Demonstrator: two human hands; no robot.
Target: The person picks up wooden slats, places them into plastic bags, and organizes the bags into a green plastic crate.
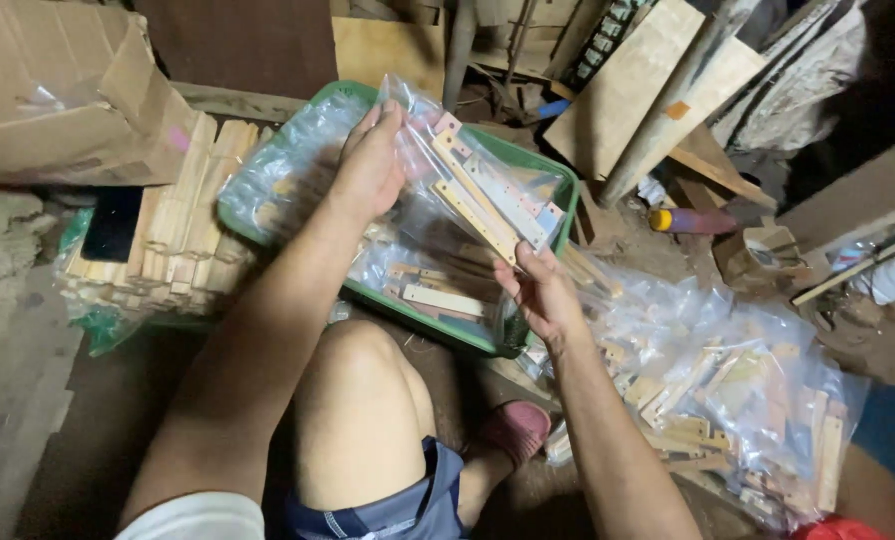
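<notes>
You are holding a clear plastic bag (473, 185) of flat wooden strips up between both hands, just above the green tray (568, 195). Your left hand (370, 165) is reaching forward with the forearm stretched out long over your bent knee, the fingers pointing up and closing around the bag's upper left edge, thumb side turned toward the bag. Your right hand (543, 293) is sitting lower and nearer to you, palm turned up and inward, the fingers curling up to pinch the bag's lower right corner where the strip ends are poking down. So both hands are grasping the bag, one at the top, one at the bottom, and the bag is hanging tilted between them, its strips running diagonally from upper left to lower right.

The tray beneath is lying on the floor and is holding more filled bags. To the right of your right forearm a pile of similar filled bags (738, 395) is spreading across the floor. To the left of the tray a bundle of pale wooden sticks (183, 215) is lying beside a cardboard box (68, 90). Your foot in a reddish slipper (516, 428) is resting just below the tray.
</notes>
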